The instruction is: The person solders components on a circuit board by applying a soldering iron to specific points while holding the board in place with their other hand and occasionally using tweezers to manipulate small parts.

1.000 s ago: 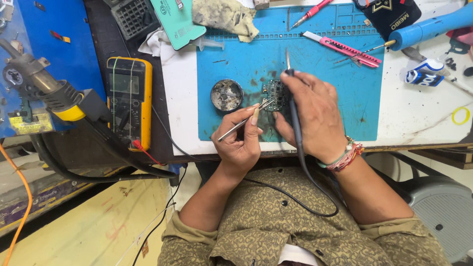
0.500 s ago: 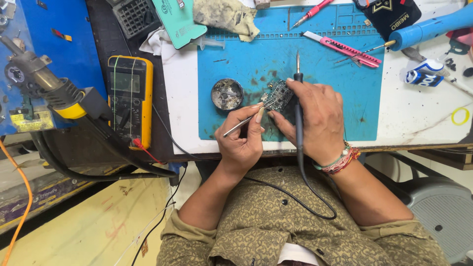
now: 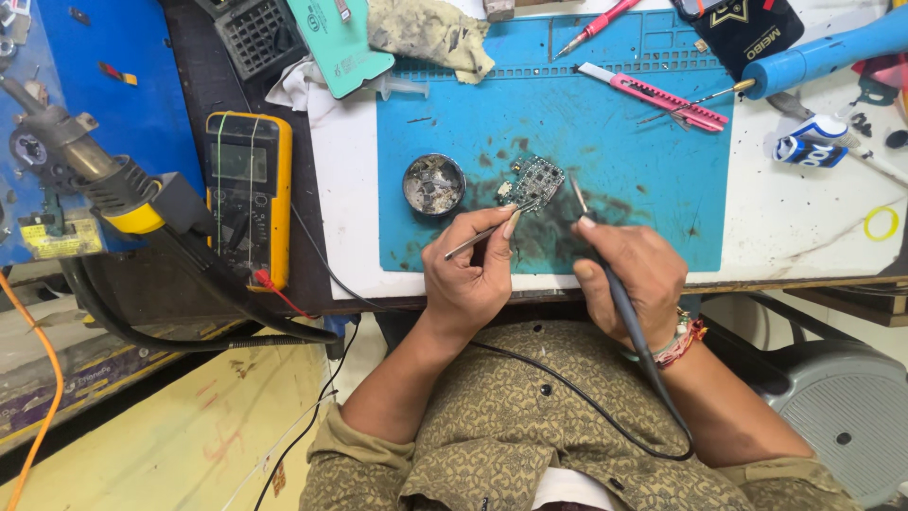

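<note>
Left hand (image 3: 470,274) gripping tweezers (image 3: 484,234) toward the small circuit board (image 3: 535,182) on the blue mat (image 3: 643,170), right hand (image 3: 626,272) clasping a soldering iron (image 3: 605,260) just beside it.

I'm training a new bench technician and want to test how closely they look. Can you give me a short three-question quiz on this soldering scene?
1. True or false: the left hand holds tweezers pointed toward the small circuit board.
2. Multiple choice: what does the right hand hold? A) the pink utility knife B) a corded soldering iron C) the yellow multimeter
3. Fill in: the round metal tin sits on the blue work mat, to the ______ of the circuit board as the picture shows it.

Key: 1 true; 2 B; 3 left.
</note>
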